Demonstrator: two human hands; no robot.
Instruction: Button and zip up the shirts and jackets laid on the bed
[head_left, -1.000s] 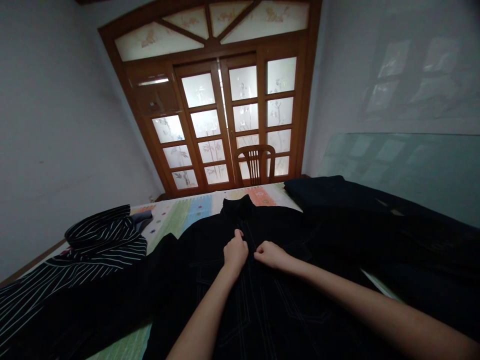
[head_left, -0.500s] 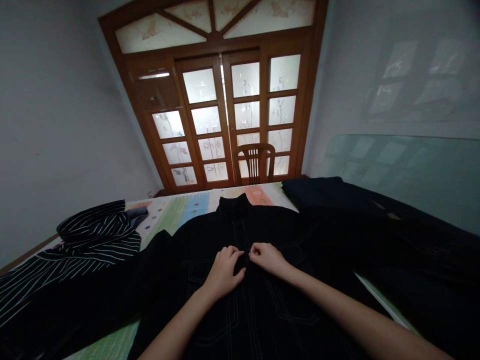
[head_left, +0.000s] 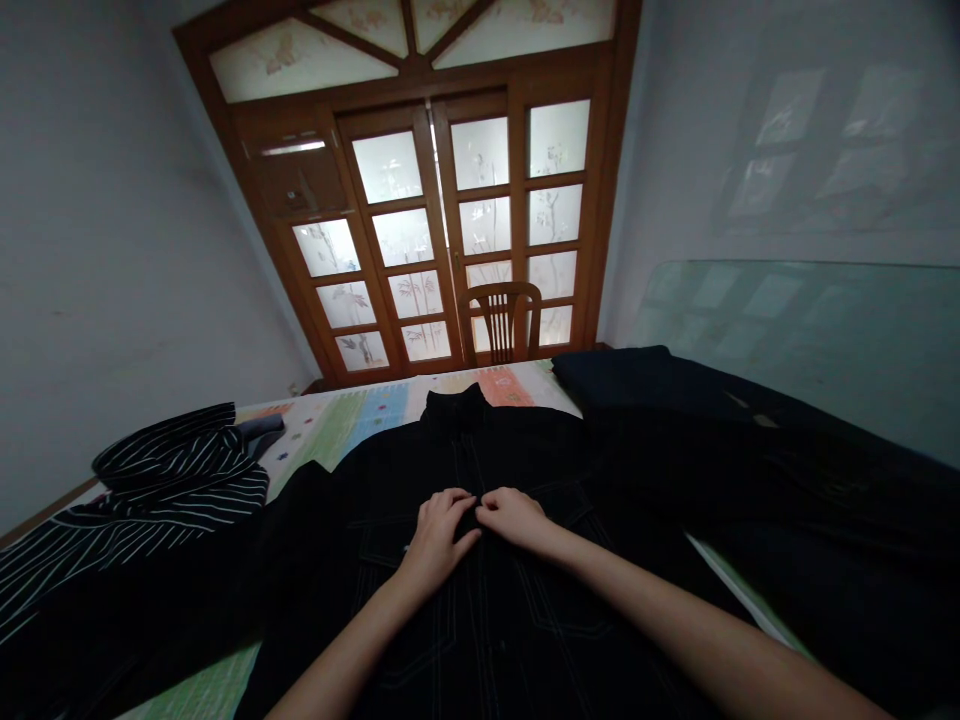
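A black jacket (head_left: 405,460) with pale stitching lies spread out, front up, its collar pointing away from me. Both hands are at its front placket, about chest height. My left hand (head_left: 439,532) rests on the left side of the placket, thumb apart from the fingers. Opposite it, my right hand (head_left: 514,516) has its fingers curled in a pinch at the placket edge. Its fingertips nearly meet those of the left. Whatever small fastening lies under the fingertips is too dark to make out.
A black-and-white striped garment (head_left: 172,480) lies bunched at the left. Dark folded cloth (head_left: 622,375) is at the right, before a pale green glass panel (head_left: 795,310). Beneath is a patterned cover (head_left: 330,430). Behind stand a wooden chair (head_left: 500,318) and glazed doors (head_left: 442,210).
My hands have come slightly closer together at the placket. The whole view has shifted a little, so everything sits further left. The jacket lies much as before.
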